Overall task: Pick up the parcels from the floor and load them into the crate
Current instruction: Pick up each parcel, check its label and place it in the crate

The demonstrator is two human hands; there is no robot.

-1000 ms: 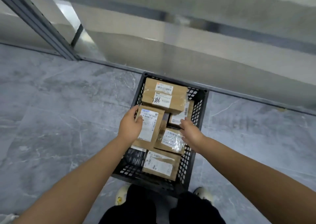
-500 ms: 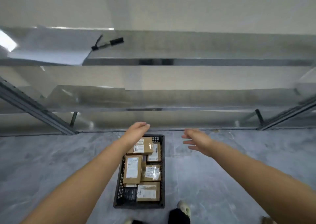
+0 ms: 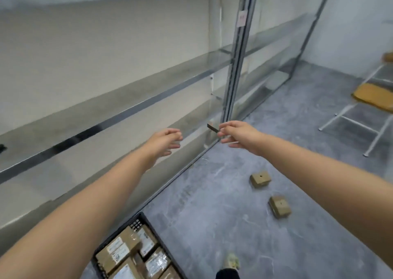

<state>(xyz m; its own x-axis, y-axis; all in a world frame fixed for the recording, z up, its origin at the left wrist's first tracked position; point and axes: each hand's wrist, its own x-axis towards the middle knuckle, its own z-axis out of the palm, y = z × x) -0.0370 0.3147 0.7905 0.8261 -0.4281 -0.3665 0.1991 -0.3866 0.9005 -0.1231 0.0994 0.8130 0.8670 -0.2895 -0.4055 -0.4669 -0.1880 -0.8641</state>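
While both hands are hanging out front with nothing in them, left hand (image 3: 164, 141) fingers loosely curled, right hand (image 3: 238, 136) fingers half spread, two parcels (image 3: 260, 178) (image 3: 279, 206) are lying on the floor (image 3: 212, 193), well apart from the crate (image 3: 142, 218). Crate is sitting packed with labelled boxes (image 3: 125, 251). Likely risk: added parcels riding high and sliding off, or a foot (image 3: 232, 261) clipping the crate.

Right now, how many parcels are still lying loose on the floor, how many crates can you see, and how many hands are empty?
Loose parcels on the floor: 2, the farther parcel and the nearer parcel
Crates: 1, the black crate, already holding several parcels, partly out of view
Empty hands: 2, the left hand and the right hand
Total: 5
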